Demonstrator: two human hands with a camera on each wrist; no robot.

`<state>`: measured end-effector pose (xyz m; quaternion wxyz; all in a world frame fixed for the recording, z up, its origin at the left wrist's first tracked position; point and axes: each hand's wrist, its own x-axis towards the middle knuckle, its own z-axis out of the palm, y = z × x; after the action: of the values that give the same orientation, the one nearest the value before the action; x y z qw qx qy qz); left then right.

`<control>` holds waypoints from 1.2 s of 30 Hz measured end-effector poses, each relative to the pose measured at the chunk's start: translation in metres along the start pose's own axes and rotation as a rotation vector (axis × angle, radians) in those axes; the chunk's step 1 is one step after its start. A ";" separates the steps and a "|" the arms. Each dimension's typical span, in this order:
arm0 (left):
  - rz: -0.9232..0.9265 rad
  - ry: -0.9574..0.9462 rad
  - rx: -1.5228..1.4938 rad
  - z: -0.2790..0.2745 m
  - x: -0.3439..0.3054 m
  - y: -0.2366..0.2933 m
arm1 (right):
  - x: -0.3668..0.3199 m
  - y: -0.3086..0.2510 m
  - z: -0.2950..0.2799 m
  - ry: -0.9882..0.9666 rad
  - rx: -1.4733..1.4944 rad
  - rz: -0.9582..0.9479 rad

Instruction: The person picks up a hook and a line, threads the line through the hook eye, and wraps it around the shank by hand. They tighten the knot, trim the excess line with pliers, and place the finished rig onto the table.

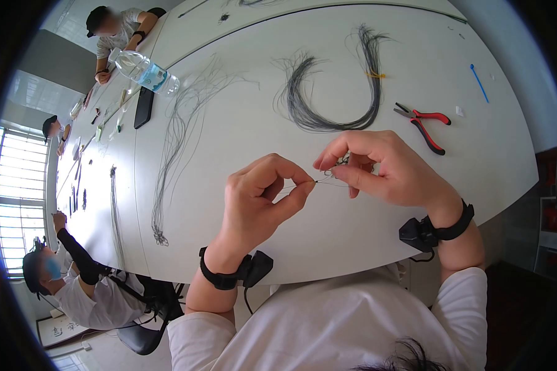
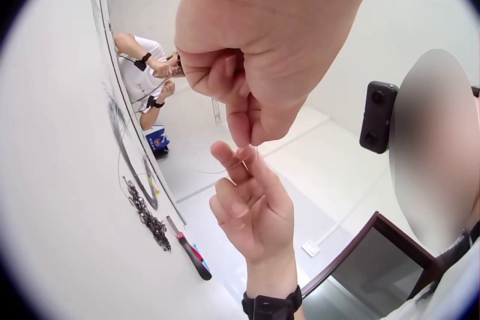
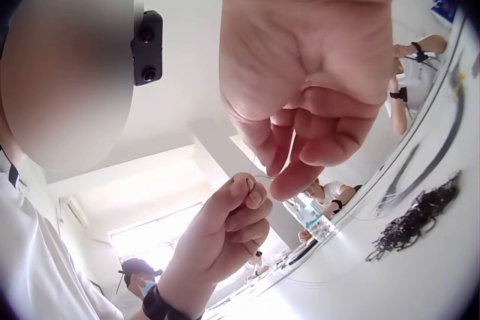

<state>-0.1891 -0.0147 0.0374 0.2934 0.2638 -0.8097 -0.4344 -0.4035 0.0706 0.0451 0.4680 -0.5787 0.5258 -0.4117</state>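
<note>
My left hand [image 1: 260,191] pinches a thin thread [image 2: 217,171] between thumb and forefinger. A tiny dark spot shows on the thread at those fingertips in the head view. My right hand [image 1: 384,170] is just to the right, its palm down and its fingers bent. Its thumb and forefinger stand apart, and the thread runs past their tips. Both hands are above the white table [image 1: 241,105]. Below the right hand, partly hidden by it in the head view, lies a heap of small dark shiny pieces [image 3: 420,217].
A bundle of dark strands [image 1: 315,117] curves beyond my hands. Red-handled pliers [image 1: 430,123] and a blue stick [image 1: 479,83] lie to the right. Leftward are loose strands [image 1: 173,142], a phone [image 1: 143,106] and a water bottle [image 1: 145,73]. Other people sit along the table.
</note>
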 end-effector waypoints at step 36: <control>0.043 0.258 0.201 0.000 0.004 -0.006 | -0.002 0.011 0.045 0.397 -0.812 -0.653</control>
<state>-0.1910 -0.0206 0.0335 0.3765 0.3281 -0.8101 -0.3073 -0.3626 0.0778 0.0245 -0.0524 -0.7569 0.5135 -0.4008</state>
